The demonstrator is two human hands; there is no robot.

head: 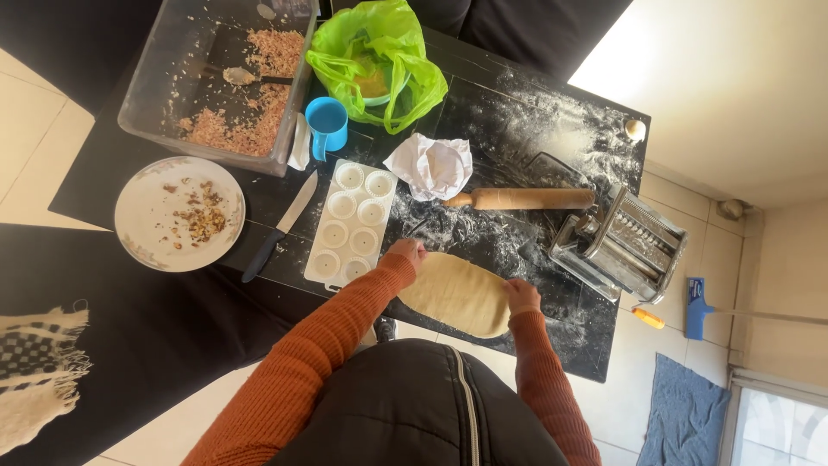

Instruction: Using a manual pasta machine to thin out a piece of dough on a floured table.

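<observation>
A flat oval of dough [461,293] lies on the black table [483,86], near the edge closest to the person. The left hand [407,252] rests on the dough's end at about 10 o'clock, with the fingers curled down. The right hand [521,295] rests on the other end, at about 3 o'clock. Both hands touch the dough, one at each end, and the dough stretches between them. I cannot tell if either hand pinches the dough or only presses on it.

Just beside the left hand, at 9 o'clock from the dough, lies a white mold tray [351,225] with round cups. A knife [280,227] with a dark handle lies left of the tray. Farther out at 9 o'clock sits a plate [147,203] with brown crumbs on it.

At 12 o'clock from the dough lies a wooden rolling pin [522,199] in spilled flour. A crumpled white paper [431,166] sits near its left end. At 2 o'clock stands a shiny metal pasta machine [623,244].

Far up at 11 o'clock are a blue cup [329,125], a green plastic bag [377,62], and a clear plastic box [172,78] holding pinkish crumbly filling and a spoon [246,77].
</observation>
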